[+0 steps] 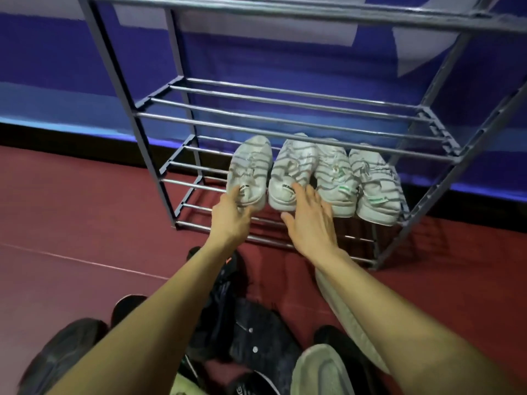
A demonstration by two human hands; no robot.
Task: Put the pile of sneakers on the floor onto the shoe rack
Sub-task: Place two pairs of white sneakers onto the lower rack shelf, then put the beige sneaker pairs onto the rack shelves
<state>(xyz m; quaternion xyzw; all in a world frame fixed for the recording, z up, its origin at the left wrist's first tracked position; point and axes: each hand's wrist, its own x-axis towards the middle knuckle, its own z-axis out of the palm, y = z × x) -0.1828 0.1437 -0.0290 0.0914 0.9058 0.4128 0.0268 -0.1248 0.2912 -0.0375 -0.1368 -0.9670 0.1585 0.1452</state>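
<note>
A grey metal shoe rack [285,132] stands against a blue wall. Its lowest shelf carries several white sneakers side by side, heels toward me. My left hand [231,218] grips the heel of the leftmost white sneaker [252,163]. My right hand [310,220] lies with spread fingers on the heel of the second white sneaker [293,166]. Two more white sneakers with green tabs [333,172] [373,183] sit to the right. On the floor under my arms lies a pile of dark sneakers [225,283] with a pale sneaker [319,372] near the front.
The rack's middle shelf [285,109] and top shelf [285,12] hold nothing. The floor [85,209] is dark red. Black shoes [65,349] lie at the lower left. The lowest shelf has bare bars left of the sneakers [185,166].
</note>
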